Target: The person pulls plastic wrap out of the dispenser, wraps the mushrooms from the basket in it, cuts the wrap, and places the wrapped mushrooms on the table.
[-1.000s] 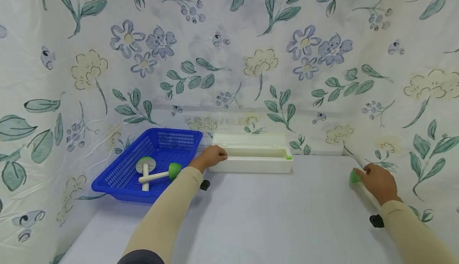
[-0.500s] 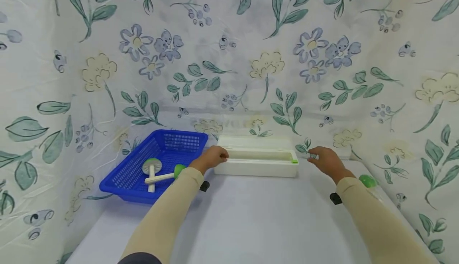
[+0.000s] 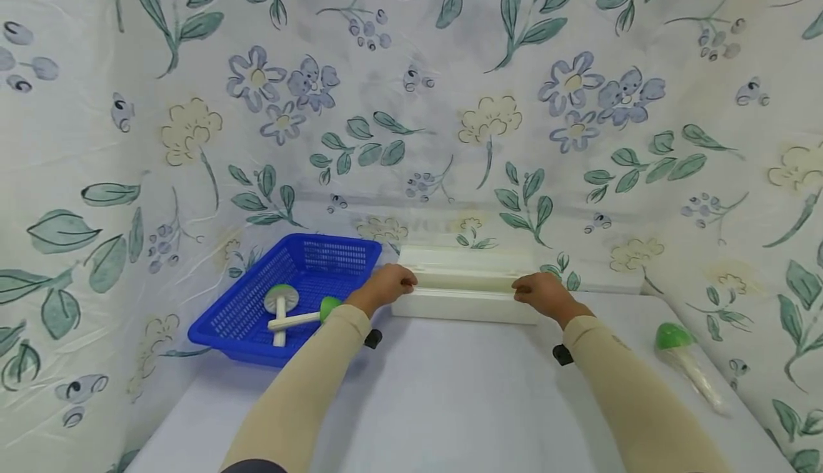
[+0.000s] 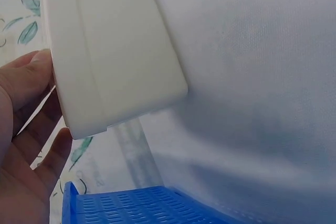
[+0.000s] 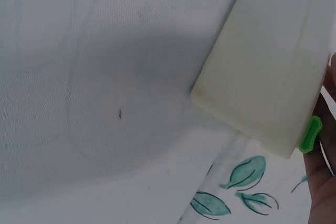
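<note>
A long white box with its lid raised lies near the back of the table. My left hand grips its upper rim at the left end, thumb on the near side. At the right end, my right hand pinches the rim with curled fingers. A green slider shows beside the right fingers in the right wrist view. On the table's right lies a green-capped toy mushroom, its pale stem in shiny clear wrap. The inside of the box is partly hidden.
A blue perforated basket stands left of the box, close to my left forearm. Two more green-and-white toy mushrooms lie crossed in it. A flowered sheet hangs behind the white table.
My right hand has let go of the wrapped mushroom at the right and moved left to the box's right end. The left hand stays on the box. The head view has shifted slightly.
</note>
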A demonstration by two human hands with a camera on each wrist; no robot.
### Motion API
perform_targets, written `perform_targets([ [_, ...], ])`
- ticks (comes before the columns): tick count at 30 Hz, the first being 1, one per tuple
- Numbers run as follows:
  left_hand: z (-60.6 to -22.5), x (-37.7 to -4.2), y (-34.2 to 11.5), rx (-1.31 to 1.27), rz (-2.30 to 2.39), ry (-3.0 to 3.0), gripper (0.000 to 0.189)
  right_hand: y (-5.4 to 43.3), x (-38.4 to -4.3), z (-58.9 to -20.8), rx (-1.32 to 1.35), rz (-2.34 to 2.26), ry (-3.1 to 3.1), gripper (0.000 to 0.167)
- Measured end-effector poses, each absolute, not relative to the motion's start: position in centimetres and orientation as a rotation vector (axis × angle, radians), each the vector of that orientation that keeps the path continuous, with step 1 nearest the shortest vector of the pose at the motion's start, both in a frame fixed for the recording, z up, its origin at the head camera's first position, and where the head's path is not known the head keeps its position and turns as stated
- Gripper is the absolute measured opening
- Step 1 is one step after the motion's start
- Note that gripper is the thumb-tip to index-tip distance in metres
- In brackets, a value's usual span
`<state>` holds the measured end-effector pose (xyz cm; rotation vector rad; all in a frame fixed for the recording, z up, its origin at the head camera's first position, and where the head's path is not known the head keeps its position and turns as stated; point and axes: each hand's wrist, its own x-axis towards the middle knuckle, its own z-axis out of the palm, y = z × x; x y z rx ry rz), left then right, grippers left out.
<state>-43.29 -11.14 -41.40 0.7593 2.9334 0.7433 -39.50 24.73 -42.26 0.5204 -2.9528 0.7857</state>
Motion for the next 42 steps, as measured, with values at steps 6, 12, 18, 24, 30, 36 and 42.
perform_targets([
  [6,-41.5,-43.7,-10.6,0.736,0.771,2.933,0.017,24.5,-40.0,-42.8,0.441,0.884,-2.891,0.024],
  [12,-41.7,-43.8,-10.1,0.752,0.655,2.984,0.015,23.7,-40.5,-43.3,0.493,0.699,-2.944,0.025],
  [18,-42.5,-43.7,-9.4,0.886,0.394,3.147,0.014,23.1,-40.7,-44.0,0.527,0.474,-2.976,0.025],
  [24,-44.1,-43.6,-9.0,1.084,-0.217,3.366,0.014,22.4,-40.5,-44.5,0.461,0.443,-2.958,0.022],
  [30,-45.0,-43.6,-9.1,1.241,-0.458,3.536,0.008,21.8,-40.3,-45.7,0.491,0.265,-2.711,0.011],
  [36,-45.0,-43.8,-9.4,1.308,-0.548,3.634,0.007,21.9,-40.7,-46.4,0.481,0.142,-2.504,0.016],
  [42,-44.2,-43.7,-9.8,1.327,-0.542,3.629,0.014,22.4,-40.7,-45.6,0.569,0.033,-2.454,0.015],
])
